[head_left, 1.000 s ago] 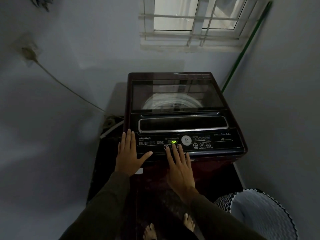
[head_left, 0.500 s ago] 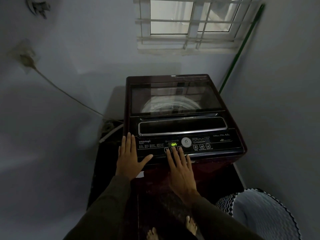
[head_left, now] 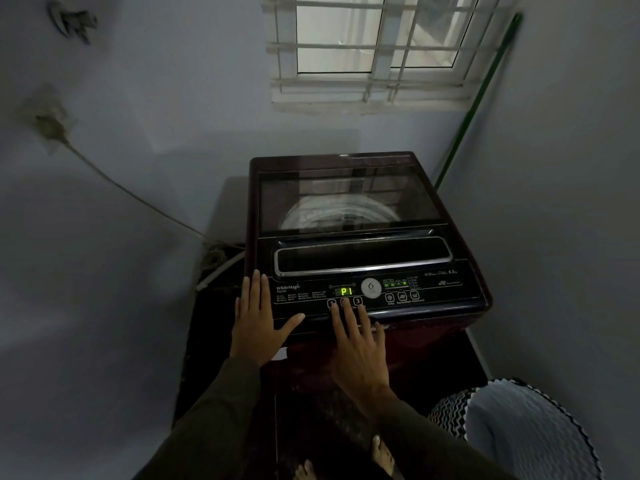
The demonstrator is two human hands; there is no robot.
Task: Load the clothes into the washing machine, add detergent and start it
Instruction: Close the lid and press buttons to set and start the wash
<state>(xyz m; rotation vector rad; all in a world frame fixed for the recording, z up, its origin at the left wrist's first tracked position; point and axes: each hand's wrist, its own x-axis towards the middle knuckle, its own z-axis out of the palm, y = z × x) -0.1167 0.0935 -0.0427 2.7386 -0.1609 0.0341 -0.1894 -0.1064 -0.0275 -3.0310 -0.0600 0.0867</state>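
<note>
A dark maroon top-loading washing machine [head_left: 460,216] stands before me with its glass lid [head_left: 346,199] closed; the drum shows dimly through it. The control panel [head_left: 436,296] at the front is lit, and its green display [head_left: 346,291] reads P1. My left hand [head_left: 258,320] lies flat, fingers spread, on the panel's front left corner. My right hand [head_left: 358,344] is spread with its fingertips on the row of numbered buttons [head_left: 357,301] below the display. Neither hand holds anything. No clothes or detergent are in view.
A zigzag-patterned laundry basket [head_left: 526,434] stands on the floor at the lower right. A green pole [head_left: 474,102] leans in the right corner. A cable [head_left: 138,199] runs from a wall socket to behind the machine. A barred window [head_left: 374,46] is above. My bare feet [head_left: 381,455] show below.
The display has changed from "on" to P1 and more green indicator lights have come on. Both hands stay in nearly the same place on the panel.
</note>
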